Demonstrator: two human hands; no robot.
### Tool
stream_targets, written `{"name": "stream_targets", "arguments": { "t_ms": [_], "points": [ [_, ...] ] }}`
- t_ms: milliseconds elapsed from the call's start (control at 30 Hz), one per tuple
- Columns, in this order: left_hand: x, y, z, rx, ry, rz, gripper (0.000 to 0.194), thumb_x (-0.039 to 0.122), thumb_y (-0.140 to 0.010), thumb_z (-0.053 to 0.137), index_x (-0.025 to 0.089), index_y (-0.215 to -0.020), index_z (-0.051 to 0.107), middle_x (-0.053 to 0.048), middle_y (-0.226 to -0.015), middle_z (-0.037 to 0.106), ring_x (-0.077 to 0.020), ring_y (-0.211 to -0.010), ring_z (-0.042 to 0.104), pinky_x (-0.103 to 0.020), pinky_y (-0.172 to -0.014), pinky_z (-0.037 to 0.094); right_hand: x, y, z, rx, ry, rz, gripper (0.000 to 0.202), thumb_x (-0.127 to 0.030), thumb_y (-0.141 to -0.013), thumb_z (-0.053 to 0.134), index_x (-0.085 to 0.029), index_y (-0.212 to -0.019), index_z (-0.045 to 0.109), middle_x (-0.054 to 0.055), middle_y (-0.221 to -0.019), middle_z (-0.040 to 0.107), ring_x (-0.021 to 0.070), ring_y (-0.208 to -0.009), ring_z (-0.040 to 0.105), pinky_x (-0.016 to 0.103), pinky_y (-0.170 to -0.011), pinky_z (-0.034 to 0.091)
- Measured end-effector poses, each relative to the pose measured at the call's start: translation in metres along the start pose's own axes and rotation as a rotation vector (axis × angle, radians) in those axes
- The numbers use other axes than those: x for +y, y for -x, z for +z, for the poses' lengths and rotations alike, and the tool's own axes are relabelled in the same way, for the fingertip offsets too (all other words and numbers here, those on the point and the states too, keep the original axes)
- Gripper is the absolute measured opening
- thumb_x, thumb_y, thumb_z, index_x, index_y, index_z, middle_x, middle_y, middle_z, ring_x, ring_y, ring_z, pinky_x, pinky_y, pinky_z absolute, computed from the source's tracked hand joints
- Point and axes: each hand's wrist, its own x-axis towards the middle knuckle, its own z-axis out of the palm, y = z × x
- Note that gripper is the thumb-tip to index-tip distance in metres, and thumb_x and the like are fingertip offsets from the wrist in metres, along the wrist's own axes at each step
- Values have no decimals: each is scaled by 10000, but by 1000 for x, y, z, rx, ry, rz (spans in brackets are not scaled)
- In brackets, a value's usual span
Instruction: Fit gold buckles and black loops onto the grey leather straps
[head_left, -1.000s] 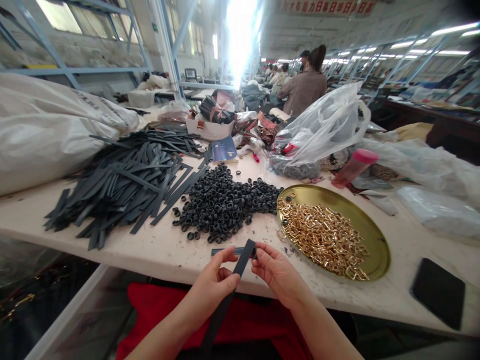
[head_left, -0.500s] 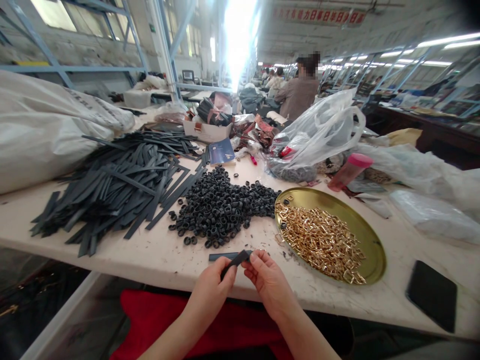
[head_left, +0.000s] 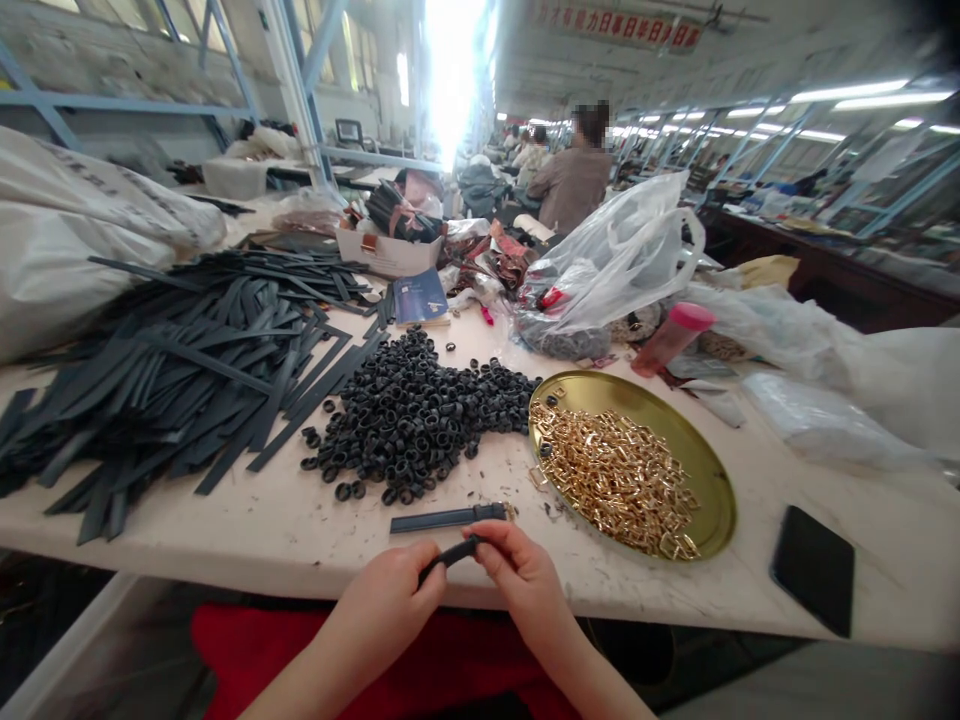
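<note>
Between my two hands, over the front edge of the table, is a short dark strap [head_left: 455, 553]. My left hand [head_left: 394, 595] is closed around its left part. My right hand [head_left: 521, 572] pinches its right end, where the fingers hide the detail. Just beyond them lies another dark strap [head_left: 435, 519] with a loop and a gold buckle at its right end. Behind that is a heap of small black strap loops [head_left: 420, 420]. Gold buckles [head_left: 619, 475] lie heaped in a round gold tray [head_left: 716, 480] to the right.
A large pile of loose dark strips [head_left: 202, 360] covers the left side of the table. A black phone [head_left: 814, 570] lies at the right. Further back are a blue booklet [head_left: 421, 297], a clear plastic bag [head_left: 622, 260] and a pink-lidded container [head_left: 673, 338]. A person [head_left: 574, 180] sits beyond.
My view has swung right, so the table's things appear further left. The held strap now tilts less steeply and sits lower, leaving the buckle end of the lying strap in sight.
</note>
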Motion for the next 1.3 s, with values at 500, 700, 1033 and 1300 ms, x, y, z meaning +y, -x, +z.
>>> {"name": "stream_targets", "arguments": {
  "t_ms": [500,700,1033,1300],
  "points": [
    [3,-11,7,-190,207,29,234,326,-807,367,187,-708,528,-23,-660,599,-167,-627,554,-231,-612,399,-15,-10,-15,-139,196,-30,82,-172,-715,591,-199,-778,636,7,-773,618,159,-761,561,267,-701,421],
    [0,-17,13,-187,455,-61,415,358,-811,390,182,-1185,432,-29,-750,637,-165,-607,574,-235,-580,436,-10,-9,-6,-83,169,26,251,-131,-695,578,-213,-932,570,-3,-799,614,161,-771,570,272,-714,430],
    [3,-30,15,78,549,-64,201,348,-753,392,191,-684,499,54,-501,375,-128,-531,413,-202,-496,323,-16,-71,-85,222,1302,-97,177,-298,-834,475,-161,-872,580,103,-864,610,221,-801,562,310,-691,370],
    [10,-11,17,57,505,20,197,300,-777,367,175,-731,513,23,-628,484,-139,-624,451,-211,-568,349,-9,-73,-85,212,1414,-151,110,-243,-827,495,-175,-808,580,66,-806,614,186,-747,565,275,-651,330]
  ]
}}
